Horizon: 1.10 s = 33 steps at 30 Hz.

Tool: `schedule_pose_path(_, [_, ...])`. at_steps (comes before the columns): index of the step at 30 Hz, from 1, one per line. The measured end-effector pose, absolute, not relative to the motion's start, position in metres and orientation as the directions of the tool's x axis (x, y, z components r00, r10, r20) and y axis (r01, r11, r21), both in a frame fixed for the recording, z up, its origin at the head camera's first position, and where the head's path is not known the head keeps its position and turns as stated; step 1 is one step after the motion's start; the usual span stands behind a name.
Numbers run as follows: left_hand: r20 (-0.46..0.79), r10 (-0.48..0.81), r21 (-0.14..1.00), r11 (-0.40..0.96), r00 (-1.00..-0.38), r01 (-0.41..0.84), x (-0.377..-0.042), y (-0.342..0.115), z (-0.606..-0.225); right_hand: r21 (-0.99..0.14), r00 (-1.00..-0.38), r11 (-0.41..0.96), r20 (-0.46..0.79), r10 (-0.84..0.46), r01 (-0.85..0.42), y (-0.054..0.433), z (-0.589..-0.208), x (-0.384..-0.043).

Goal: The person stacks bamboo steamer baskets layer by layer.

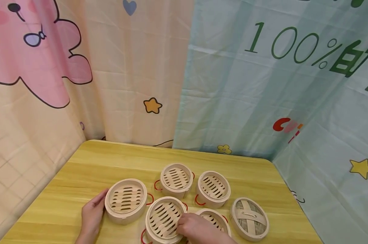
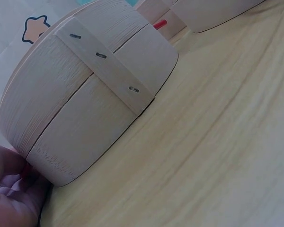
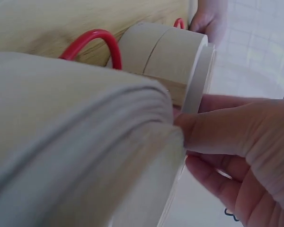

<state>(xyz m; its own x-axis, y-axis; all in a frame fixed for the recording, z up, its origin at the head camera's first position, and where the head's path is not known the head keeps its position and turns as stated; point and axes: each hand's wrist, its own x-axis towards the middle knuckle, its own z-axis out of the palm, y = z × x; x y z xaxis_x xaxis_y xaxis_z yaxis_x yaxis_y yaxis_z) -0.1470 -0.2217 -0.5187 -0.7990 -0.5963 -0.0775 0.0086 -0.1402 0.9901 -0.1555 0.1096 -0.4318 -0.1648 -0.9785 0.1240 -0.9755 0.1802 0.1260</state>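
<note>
Low on the table's left, a round bamboo steamer basket (image 1: 129, 215) with a slatted base has my left hand (image 1: 92, 214) at its outer side. In the left wrist view, thumb and fingers pinch the red handle (image 2: 26, 170) of that basket. My right hand (image 1: 199, 227) grips the rim of the front middle steamer basket (image 1: 164, 217). The right wrist view has the thumb (image 3: 213, 128) against the rim's edge, with the other fingers partly hidden. Part of another basket (image 1: 216, 214), at front right, is covered by the right hand.
Two more steamer baskets, one at back middle (image 1: 177, 178) and one at back right (image 1: 213, 186), stand close by. A woven bamboo lid (image 1: 249, 218) lies at the right. Printed curtains (image 1: 135, 74) hang beyond the wooden table's (image 1: 110, 156) edges.
</note>
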Motion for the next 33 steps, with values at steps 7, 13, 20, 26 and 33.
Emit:
schedule_pose_path(7, [-0.092, -0.582, 0.984, -0.178, -0.808, 0.016, -0.146, -0.223, -0.518, 0.257, -0.223, 0.247, 0.118, -0.968, -0.934, 0.107, -0.428, -0.152])
schedule_pose_path(13, [-0.104, -0.578, 0.982, -0.189, -0.81, 0.009, -0.147, -0.223, -0.517, 0.311, -0.189, 0.216, 0.114, -0.975, -0.926, 0.107, -0.427, -0.152])
schedule_pose_path(20, [-0.099, -0.591, 0.979, -0.201, -0.801, 0.028, -0.147, -0.222, -0.517, 0.295, -0.126, 0.157, 0.121, -0.985, -0.943, 0.111, -0.433, -0.155])
schedule_pose_path(26, [-0.091, -0.585, 0.988, -0.152, -0.806, -0.002, -0.146, -0.225, -0.518, 0.276, -0.072, 0.129, 0.205, -0.976, -0.952, 0.113, -0.438, -0.156])
schedule_pose_path(33, [-0.107, -0.568, 0.993, -0.109, -0.816, -0.054, -0.146, -0.224, -0.52, 0.272, -0.045, 0.116, 0.254, -0.966, -0.955, 0.122, -0.436, -0.157])
